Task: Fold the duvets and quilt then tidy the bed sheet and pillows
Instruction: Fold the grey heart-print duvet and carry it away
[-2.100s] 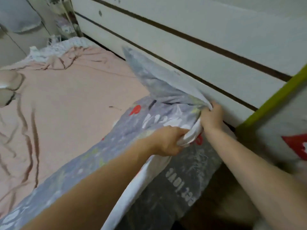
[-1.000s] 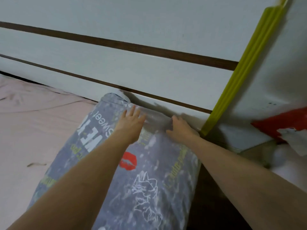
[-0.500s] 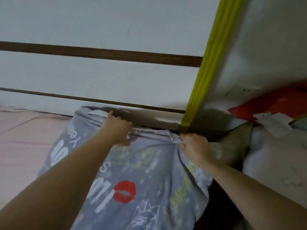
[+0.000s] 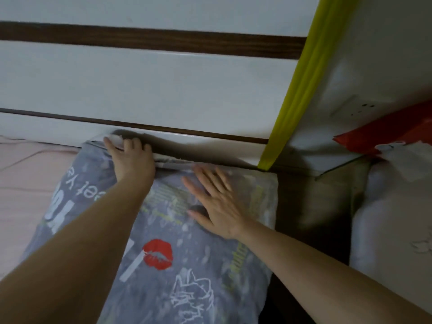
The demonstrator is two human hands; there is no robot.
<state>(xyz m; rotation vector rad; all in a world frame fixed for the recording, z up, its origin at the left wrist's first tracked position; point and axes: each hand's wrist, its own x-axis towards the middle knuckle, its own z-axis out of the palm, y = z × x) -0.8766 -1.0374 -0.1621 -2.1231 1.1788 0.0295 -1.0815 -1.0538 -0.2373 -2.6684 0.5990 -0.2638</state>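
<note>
A folded grey duvet point(image 4: 177, 265) printed with white lettering and red lips lies on the pink bed sheet point(image 4: 25, 183), its far end against the white headboard point(image 4: 145, 90). My left hand point(image 4: 131, 157) grips the duvet's far left edge, fingers curled over the fabric at the headboard. My right hand point(image 4: 217, 202) lies flat on top of the duvet with fingers spread, pressing it down near the far right corner.
A yellow-green strip point(image 4: 304, 80) runs down the corner where the headboard meets the side wall. A red and white object point(image 4: 385, 134) lies on a ledge at right, with a wall socket point(image 4: 350, 108) above it. White bedding point(image 4: 392, 230) sits at the right edge.
My right hand let go of the bunched far right corner and now lies flat on the duvet. My left hand shifted a little along the far edge. The fabric looks smoother.
</note>
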